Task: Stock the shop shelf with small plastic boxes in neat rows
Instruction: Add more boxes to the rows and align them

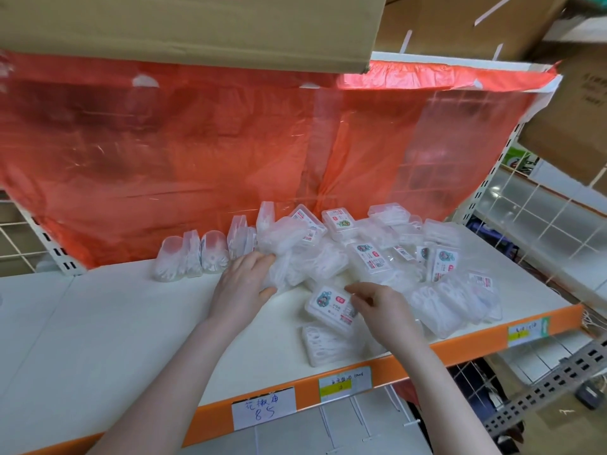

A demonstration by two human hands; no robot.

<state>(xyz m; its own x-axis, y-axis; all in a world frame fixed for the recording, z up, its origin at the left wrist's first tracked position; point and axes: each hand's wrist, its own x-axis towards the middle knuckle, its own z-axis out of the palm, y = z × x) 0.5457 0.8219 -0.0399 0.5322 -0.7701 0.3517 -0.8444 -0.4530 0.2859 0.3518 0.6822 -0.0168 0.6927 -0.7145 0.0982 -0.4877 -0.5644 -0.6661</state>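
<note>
The left hand (244, 279) reaches over the white shelf (108, 326) to the near left edge of a loose pile (371, 254) of small clear plastic boxes. Its fingers curl round one box (284, 257) at that edge, thumb below and fingertips on top, so the hand is clamped on it. The box looks tilted against its neighbours, and its outline is hard to separate from the others.

The right hand (377, 307) rests just to the right, lower on the shelf. Its fingers are bent and pinch the right end of a labelled box (330, 308) that lies flat with its printed sticker facing up. Another box (330, 344) lies flat just in front of this one, near the shelf's orange front edge (460, 348).

The pile spreads across the middle and right of the shelf, boxes lying at all angles, some label up, some showing white contents. To the left of the pile, a short row (203, 254) of boxes stands on edge against a red plastic sheet (197, 152) that hangs behind the shelf. The row touches the pile's left side.

A handwritten price tag (262, 409) and two printed labels are stuck on the orange edge. A cardboard carton (184, 24) juts out overhead.
</note>
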